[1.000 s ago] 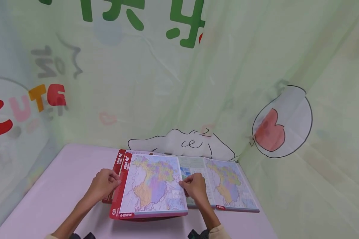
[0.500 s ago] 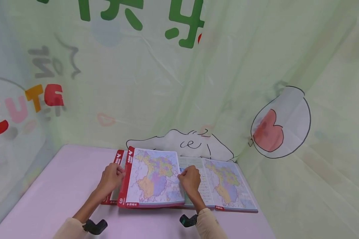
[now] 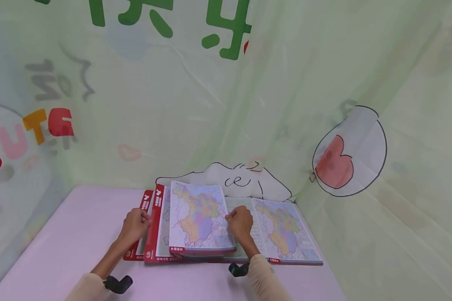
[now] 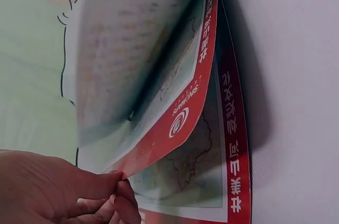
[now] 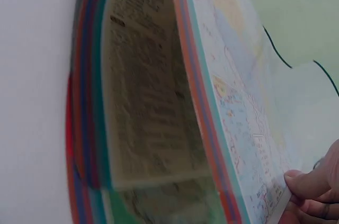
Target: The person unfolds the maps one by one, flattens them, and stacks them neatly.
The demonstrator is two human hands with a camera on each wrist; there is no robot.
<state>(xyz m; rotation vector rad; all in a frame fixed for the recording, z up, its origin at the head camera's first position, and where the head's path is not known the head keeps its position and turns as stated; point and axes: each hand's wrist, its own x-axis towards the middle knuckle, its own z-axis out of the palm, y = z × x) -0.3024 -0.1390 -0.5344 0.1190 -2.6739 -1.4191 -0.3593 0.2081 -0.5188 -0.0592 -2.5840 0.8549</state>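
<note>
A red-edged folding map (image 3: pixel 197 215) is spread between my two hands, above another one. My left hand (image 3: pixel 135 223) pinches the red border of its left panel (image 3: pixel 156 223); the left wrist view shows thumb and fingertips on the red edge (image 4: pixel 153 147). With thumb and fingers, my right hand (image 3: pixel 240 221) pinches the right edge of the coloured map panel, seen close in the right wrist view (image 5: pixel 243 123). The panels stand partly apart, joined toward the far side of the left wrist view. Beneath lies the second map (image 3: pixel 286 232), open, its red left border (image 3: pixel 132 253) showing.
The pink-lilac tabletop (image 3: pixel 86 225) runs out to the left and in front. A pale green printed curtain (image 3: pixel 196 104) hangs close behind and on the right. Black wrist cameras (image 3: pixel 118 285) sit at both cuffs.
The held map has moved away from me, over the second map. Its coloured panel has shifted right, off the red border, uncovering a strip of the panel below. The left hand went forward, then slightly left.
</note>
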